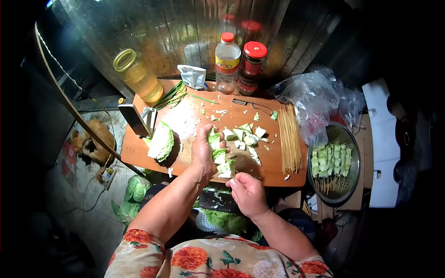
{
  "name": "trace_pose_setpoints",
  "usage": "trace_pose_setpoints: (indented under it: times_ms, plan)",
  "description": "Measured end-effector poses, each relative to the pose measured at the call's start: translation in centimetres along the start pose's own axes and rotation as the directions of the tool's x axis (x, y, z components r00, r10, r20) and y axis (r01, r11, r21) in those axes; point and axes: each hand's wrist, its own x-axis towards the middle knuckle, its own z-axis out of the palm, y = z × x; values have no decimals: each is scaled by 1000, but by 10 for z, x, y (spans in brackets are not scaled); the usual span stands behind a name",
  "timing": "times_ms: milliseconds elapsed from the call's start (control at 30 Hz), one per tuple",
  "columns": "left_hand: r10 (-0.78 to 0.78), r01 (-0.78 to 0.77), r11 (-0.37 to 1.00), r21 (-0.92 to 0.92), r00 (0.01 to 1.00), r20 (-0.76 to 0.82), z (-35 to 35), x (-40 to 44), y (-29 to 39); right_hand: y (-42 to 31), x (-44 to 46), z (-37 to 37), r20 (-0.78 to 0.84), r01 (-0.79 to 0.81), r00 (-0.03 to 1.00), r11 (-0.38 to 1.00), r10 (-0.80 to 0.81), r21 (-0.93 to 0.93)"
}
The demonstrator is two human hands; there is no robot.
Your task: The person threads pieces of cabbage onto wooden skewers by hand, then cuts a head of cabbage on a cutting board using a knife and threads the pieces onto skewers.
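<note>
My left hand (202,149) is wrapped along a skewer of cabbage pieces (219,155) above the front edge of the wooden table (181,171). At the skewer's lower end, the fingers of my right hand (248,193) are pinched together on its stick. Loose cut cabbage pieces (245,134) lie on the table just beyond my hands. A cut cabbage half (161,142) sits to the left. Bare wooden sticks (289,139) lie in a bundle on the right side of the table.
A metal colander (335,198) with finished cabbage skewers (331,161) stands at right, below plastic bags (315,95). Along the back are a yellow jar (139,78), a bottle (227,65) and red-lidded jars (253,60). A phone (133,119) stands left; a peeler (250,105) lies behind.
</note>
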Motion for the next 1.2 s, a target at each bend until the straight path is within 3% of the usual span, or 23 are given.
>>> trace_pose_setpoints:
  times_ms: [367,433,500,567,633,667,700,733,800,967,1200]
  plan:
    - [-36,37,999,7,999,-37,2,-1,-2,11,8,0,-23,99,995,994,-100,-41]
    - [-3,3,1000,-17,1000,13,-1,4,0,8,13,-2,-5,169,985,970,-172,-174]
    - [64,-63,997,-55,998,22,8,1,0,-2,14,-2,-9,198,979,962,-203,-185]
    - [129,-125,988,-95,991,34,12,-2,4,-13,11,-2,-82,307,927,868,-365,-391]
    - [-30,54,992,-115,980,197,11,-5,8,-13,10,-8,-80,384,884,815,-460,-435]
    - [12,-13,1000,7,987,163,10,-8,7,-14,10,-12,-99,369,875,784,-475,-499]
    - [-34,17,996,85,977,209,9,-10,8,-14,9,-14,-118,349,864,751,-489,-561]
    - [-35,18,996,86,977,210,9,-16,8,-12,12,-17,-111,377,821,679,-559,-630]
    - [-185,35,918,396,920,346,11,-29,12,-13,13,-20,-116,360,814,652,-569,-668]
    - [-186,65,941,332,920,346,4,-30,2,-17,12,-20,-49,367,778,516,-627,-774]
    - [-169,19,928,372,912,373,2,-28,2,-20,9,-22,-32,382,796,543,-605,-748]
